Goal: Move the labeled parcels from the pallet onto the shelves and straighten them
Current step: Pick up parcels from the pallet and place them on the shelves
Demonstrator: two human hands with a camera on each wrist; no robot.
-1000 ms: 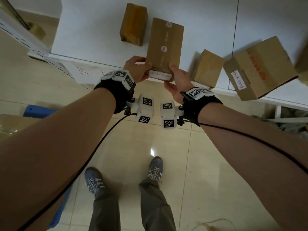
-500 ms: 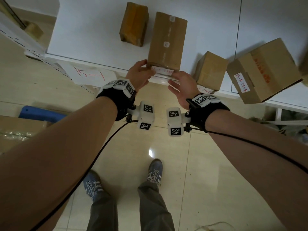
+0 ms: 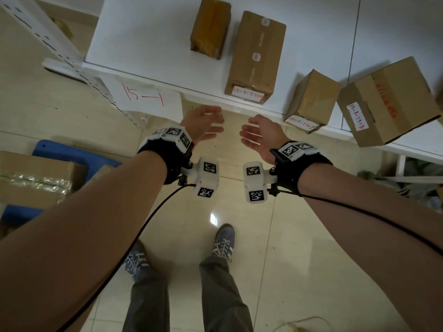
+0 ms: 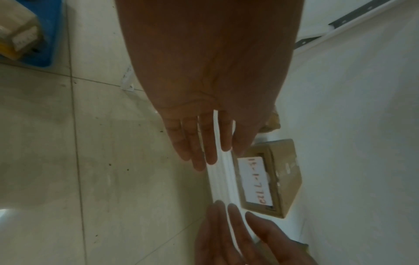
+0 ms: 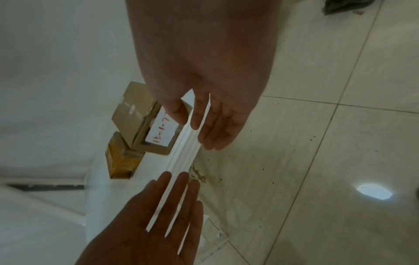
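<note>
From the head view, the left hand point(image 3: 202, 124) and the right hand point(image 3: 260, 135) hang side by side in front of the white shelf point(image 3: 153, 39), palms turned toward each other, fingers straight and loosely spread, holding nothing. Just beyond the gap between them, the long labeled parcel point(image 3: 256, 56) lies on the shelf with its white label end at the front edge, apart from both hands. Farther from the left hand a smaller yellow-taped parcel point(image 3: 209, 26) sits deeper on the shelf; its top is cut off by the frame. Beyond the right hand, a small parcel point(image 3: 311, 99) overhangs the shelf edge, and next to it a larger parcel point(image 3: 388, 99) also juts out past the edge, at an angle. A paper sign point(image 3: 143, 97) with red writing hangs off the shelf edge beyond the left hand. Behind the left forearm, a blue pallet point(image 3: 60, 154) holds another box point(image 3: 36, 178), partly cut off.

The left wrist view shows the left hand point(image 4: 204, 89) flat and empty, its fingers point(image 4: 195, 143) over the shelf lip; the labeled parcel point(image 4: 272, 177) sits just past the fingertips, its red writing blurred. The right hand point(image 4: 238, 238) enters from below, cut off.

In the right wrist view the right hand point(image 5: 204, 71) is likewise spread and empty. The labeled parcel point(image 5: 145, 122) is partly hidden by its thumb side, with the yellow-taped parcel point(image 5: 122, 157) beside it; the left hand point(image 5: 149, 224) reaches in, cropped.
</note>
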